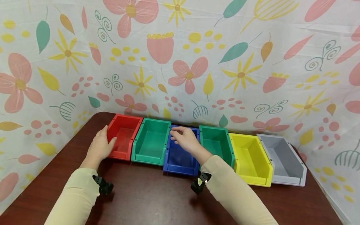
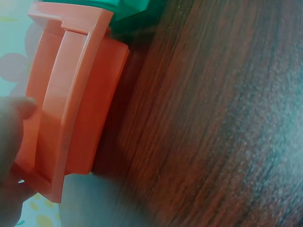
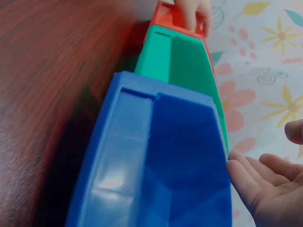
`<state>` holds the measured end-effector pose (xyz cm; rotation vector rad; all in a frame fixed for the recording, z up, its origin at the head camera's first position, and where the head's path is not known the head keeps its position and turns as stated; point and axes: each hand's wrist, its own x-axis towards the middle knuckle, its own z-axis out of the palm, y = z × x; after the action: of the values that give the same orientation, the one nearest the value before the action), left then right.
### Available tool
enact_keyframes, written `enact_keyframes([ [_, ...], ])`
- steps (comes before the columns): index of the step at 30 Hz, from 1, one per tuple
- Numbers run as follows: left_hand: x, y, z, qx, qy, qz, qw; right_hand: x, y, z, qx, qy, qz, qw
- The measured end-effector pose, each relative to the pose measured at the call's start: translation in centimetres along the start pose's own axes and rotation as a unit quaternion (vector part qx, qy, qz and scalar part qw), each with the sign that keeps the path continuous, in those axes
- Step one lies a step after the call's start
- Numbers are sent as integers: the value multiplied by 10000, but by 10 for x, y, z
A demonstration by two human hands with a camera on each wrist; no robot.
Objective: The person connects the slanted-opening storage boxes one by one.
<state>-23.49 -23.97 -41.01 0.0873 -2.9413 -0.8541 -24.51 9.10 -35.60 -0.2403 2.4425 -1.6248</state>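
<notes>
At the left end of a row of bins stands a red bin (image 1: 118, 153). My left hand (image 1: 99, 146) holds its left side wall, thumb over the rim on the inside and fingers along the outside. The left wrist view shows the thumb and fingers on either side of that red wall (image 2: 78, 113). Above the back of a blue bin (image 1: 180, 169) hovers my right hand (image 1: 186, 139), fingers loosely bent with nothing between them. In the right wrist view the fingertips are beside the far edge of the blue bin (image 3: 189, 142); whether they touch it I cannot tell.
Between the red and blue bins sits a green bin (image 1: 149, 159). Right of the blue one follow another green bin (image 1: 213, 142), a yellow bin (image 1: 253, 180) and a grey bin (image 1: 289, 180). All stand on a dark wooden table (image 1: 152, 200), before a flower-printed cloth (image 1: 208, 112).
</notes>
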Motion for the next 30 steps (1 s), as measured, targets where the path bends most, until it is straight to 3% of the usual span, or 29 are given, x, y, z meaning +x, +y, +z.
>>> enact_keyframes([
  [5,1,-3,-1,-139,152,-9,9998,7,-13,3,413,-326,449,9976],
  [11,-3,-11,1,-586,340,-241,9974,14,-28,8,1065,-869,990,9856],
  [16,-4,-16,5,-751,387,-372,9957,18,-33,12,1052,-833,1102,9848],
  [20,-5,-20,6,-891,648,-520,9926,21,-33,17,1046,-735,1116,9855],
  [25,-8,-24,10,-1191,1103,-816,9833,26,-31,25,398,-351,905,9945],
  [28,-8,-24,13,-1373,1223,-832,9794,32,-32,30,-499,27,712,9962],
  [30,-6,-23,14,-1389,1268,-812,9788,38,-32,34,-1168,172,684,9906],
])
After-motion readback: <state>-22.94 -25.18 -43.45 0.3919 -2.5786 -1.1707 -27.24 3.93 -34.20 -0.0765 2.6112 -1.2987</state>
